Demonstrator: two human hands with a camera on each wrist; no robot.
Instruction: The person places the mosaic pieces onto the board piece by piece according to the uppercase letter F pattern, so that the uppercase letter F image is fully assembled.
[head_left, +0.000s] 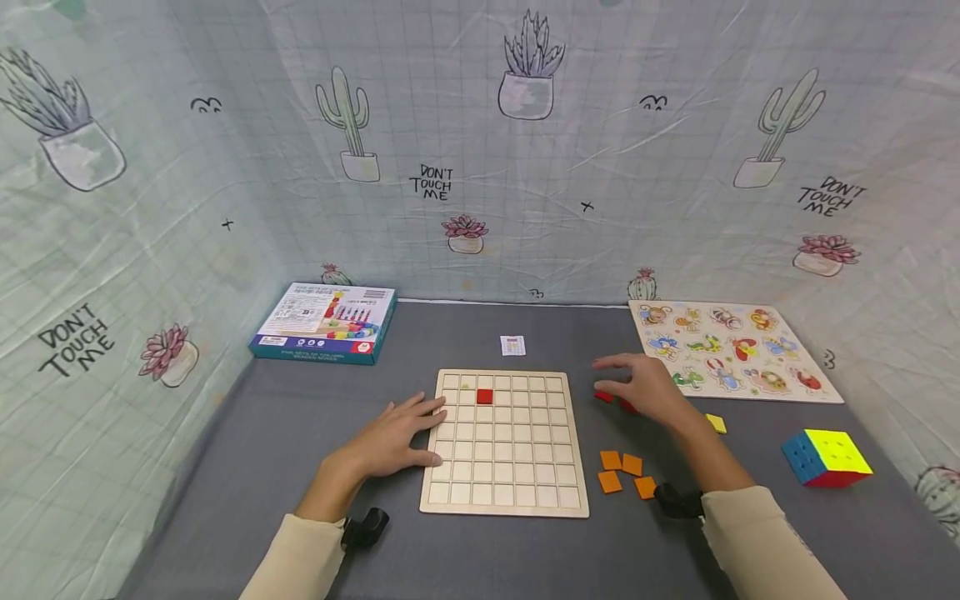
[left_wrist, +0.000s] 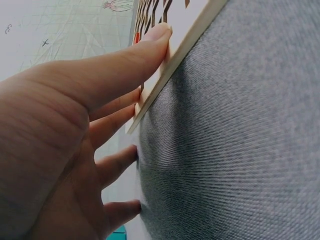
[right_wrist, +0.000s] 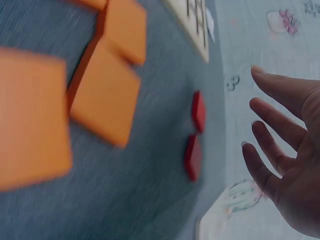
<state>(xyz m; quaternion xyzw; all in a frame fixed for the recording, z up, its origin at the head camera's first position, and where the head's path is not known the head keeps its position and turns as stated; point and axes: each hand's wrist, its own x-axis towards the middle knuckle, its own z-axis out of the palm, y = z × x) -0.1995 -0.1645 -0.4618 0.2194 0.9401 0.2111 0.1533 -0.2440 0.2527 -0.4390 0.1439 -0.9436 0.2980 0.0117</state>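
A wooden grid board (head_left: pixel 504 510) lies flat in the middle of the table, with one red tile (head_left: pixel 485 397) in a cell of its second row. My left hand (head_left: pixel 393 437) rests along the board's left edge, thumb on the rim and fingers spread; in the left wrist view two fingertips reach past the board to the cloth. Over two loose red tiles (right_wrist: pixel 198 111), right of the board, hovers my right hand (head_left: pixel 647 386), its fingers loosely extended and holding nothing. Several orange tiles (head_left: pixel 610 482) lie nearer me, below that hand.
A yellow tile (head_left: pixel 716 423) lies beside my right forearm. Farther right are a puzzle cube (head_left: pixel 834 454) and an insect picture board (head_left: pixel 742 392). A small printed card (head_left: pixel 513 346) lies behind the grid; a flat box (head_left: pixel 324 323) stands at back left.
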